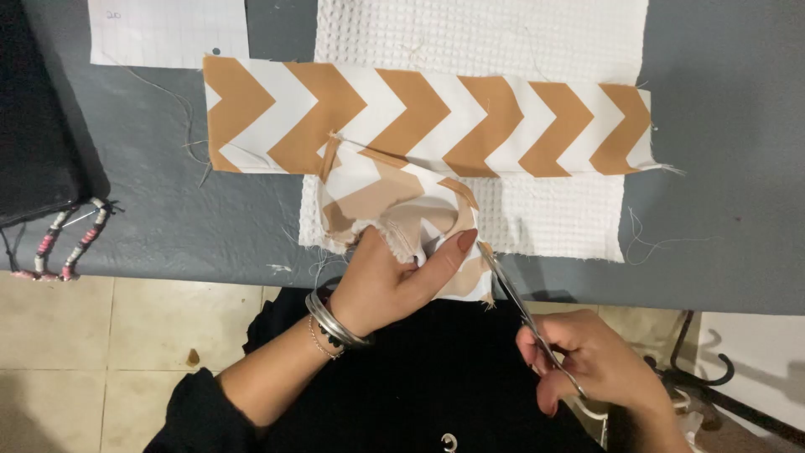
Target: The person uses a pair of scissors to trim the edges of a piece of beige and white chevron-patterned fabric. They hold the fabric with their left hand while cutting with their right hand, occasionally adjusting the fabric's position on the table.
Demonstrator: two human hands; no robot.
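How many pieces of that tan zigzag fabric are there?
2: a long chevron strip lying flat across the grey table, and a smaller crumpled chevron piece held in the left hand.

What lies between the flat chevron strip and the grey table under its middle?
In the head view, a white waffle-textured cloth lies between the chevron strip and the grey table.

The left hand (387, 281) is curled, thumb stretched out to the right, fingers pinched closed, wrist bent upward from a bare forearm. The right hand (587, 361) sits lower, its fingers folded shut in a grip.
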